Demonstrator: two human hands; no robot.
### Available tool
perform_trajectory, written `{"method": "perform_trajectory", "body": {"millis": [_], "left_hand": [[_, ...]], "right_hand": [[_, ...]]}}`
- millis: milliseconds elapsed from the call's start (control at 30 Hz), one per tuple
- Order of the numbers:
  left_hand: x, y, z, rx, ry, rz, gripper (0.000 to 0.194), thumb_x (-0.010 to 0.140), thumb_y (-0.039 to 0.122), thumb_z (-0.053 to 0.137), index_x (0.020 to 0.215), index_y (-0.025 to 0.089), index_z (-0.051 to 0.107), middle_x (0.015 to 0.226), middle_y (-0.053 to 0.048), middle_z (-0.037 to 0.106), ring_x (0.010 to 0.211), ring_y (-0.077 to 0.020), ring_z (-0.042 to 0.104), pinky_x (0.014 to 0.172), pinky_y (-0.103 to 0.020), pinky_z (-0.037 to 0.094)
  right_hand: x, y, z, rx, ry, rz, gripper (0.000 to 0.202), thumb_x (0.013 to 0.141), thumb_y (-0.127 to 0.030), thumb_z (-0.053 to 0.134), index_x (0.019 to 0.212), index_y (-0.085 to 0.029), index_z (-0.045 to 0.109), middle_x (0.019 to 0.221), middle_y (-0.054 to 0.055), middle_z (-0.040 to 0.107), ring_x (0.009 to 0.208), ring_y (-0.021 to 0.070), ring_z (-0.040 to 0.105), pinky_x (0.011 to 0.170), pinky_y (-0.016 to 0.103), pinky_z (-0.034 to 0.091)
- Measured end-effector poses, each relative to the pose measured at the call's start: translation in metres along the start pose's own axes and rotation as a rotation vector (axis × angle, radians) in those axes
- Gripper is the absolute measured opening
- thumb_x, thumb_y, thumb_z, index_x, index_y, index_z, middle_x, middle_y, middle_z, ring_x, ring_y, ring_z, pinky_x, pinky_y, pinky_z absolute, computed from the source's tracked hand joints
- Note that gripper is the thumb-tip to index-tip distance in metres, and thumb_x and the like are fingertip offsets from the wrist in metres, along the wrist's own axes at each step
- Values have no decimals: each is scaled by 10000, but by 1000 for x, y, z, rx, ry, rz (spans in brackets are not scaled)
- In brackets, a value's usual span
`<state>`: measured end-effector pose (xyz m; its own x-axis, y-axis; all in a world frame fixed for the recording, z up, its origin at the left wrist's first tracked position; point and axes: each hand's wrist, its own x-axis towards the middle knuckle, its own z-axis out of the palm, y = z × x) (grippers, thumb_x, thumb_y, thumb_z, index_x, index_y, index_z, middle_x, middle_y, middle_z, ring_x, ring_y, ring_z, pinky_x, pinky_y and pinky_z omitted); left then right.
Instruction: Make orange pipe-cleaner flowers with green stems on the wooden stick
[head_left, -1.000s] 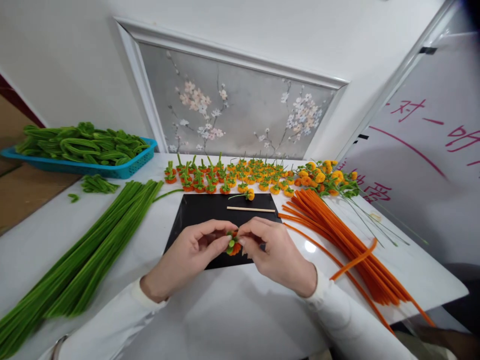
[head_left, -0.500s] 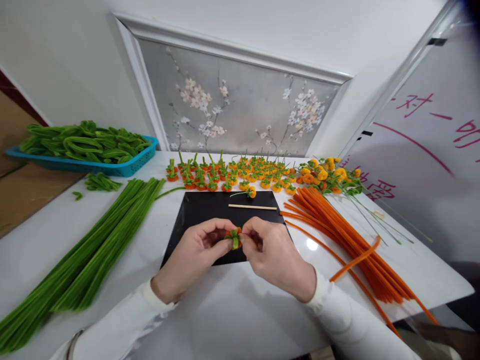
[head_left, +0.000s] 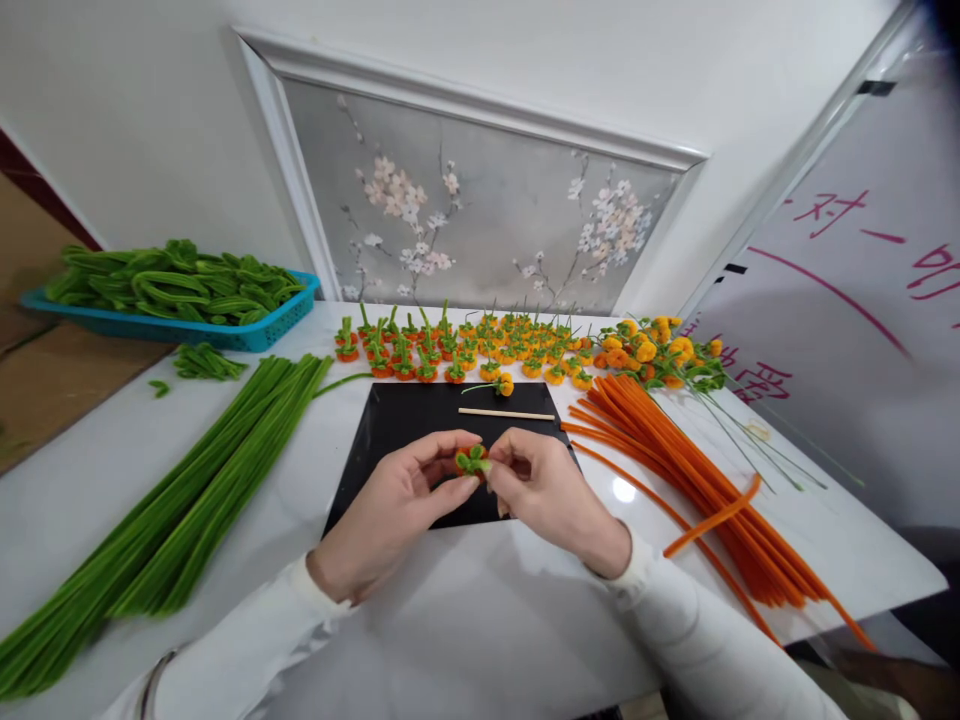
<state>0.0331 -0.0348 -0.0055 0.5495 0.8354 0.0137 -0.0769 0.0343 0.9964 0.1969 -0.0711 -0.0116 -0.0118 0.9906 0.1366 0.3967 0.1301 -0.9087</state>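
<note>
Between the thumb and fingers of my left hand [head_left: 401,495] sits a small orange pipe-cleaner piece [head_left: 471,463] with looped green leaves on top. My right hand [head_left: 551,490] pinches the tip of one green leaf on its right side. Both hands are just above the front part of a black mat [head_left: 409,415]. A thin pale wooden stick [head_left: 506,413] lies on the mat beyond the fingers. At the mat's far edge rests a small yellow pipe-cleaner piece [head_left: 505,384] with a thin green stem.
Long green pipe cleaners [head_left: 202,490] lie at left, orange ones [head_left: 697,490] at right. Behind the mat stand rows of small orange [head_left: 403,370] and yellow pieces [head_left: 555,374]. A blue basket [head_left: 259,337] of green loops is back left; a yellow-orange bunch [head_left: 645,350] lies back right.
Both hands have risen slightly with the piece. It has turned, and the right fingers now pinch a green leaf that points to the right. The view has shifted a little.
</note>
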Motion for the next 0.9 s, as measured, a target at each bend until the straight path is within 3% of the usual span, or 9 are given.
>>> {"method": "perform_trajectory", "body": {"millis": [167,367,567,700,900], "left_hand": [[0,1,-3,38,-2,-19,320,763,178,661,1077,216,606,1076,-30,664,1011,-170,600,887,-279,468],[1,4,-1,128,25,-8,305,759,214,646,1057,162,607,1033,-68,683,975,-206,626,892,-339,478],[0,-3,-1,370,60,140,287,775,195,605,1061,173,621,1071,-81,640,928,-203,626,796,-313,521],[-4,-6,1,544,119,249,268,794,142,558,1039,222,632,1067,-55,590,924,-186,609,746,-269,537],[-8,-3,5,607,112,272,293,806,135,545,1070,230,628,1074,-60,545,921,-185,597,751,-278,545]], "right_hand": [[1,-1,-7,46,-51,-4,121,854,-290,512,802,-181,525,621,-29,548,491,85,533,460,185,419],[-3,-4,-9,-87,87,-232,90,855,-215,517,937,-185,536,764,0,570,594,89,540,521,192,435],[-5,-9,-9,-238,67,-400,270,836,-120,527,1085,-224,536,905,25,601,736,117,592,647,223,507],[-5,-9,-9,-452,27,-504,202,882,-115,472,1029,-200,580,1003,64,599,903,156,599,811,278,513],[-6,0,-1,-632,19,-489,202,901,-75,410,984,-159,574,975,85,615,884,170,617,798,286,520]]}}
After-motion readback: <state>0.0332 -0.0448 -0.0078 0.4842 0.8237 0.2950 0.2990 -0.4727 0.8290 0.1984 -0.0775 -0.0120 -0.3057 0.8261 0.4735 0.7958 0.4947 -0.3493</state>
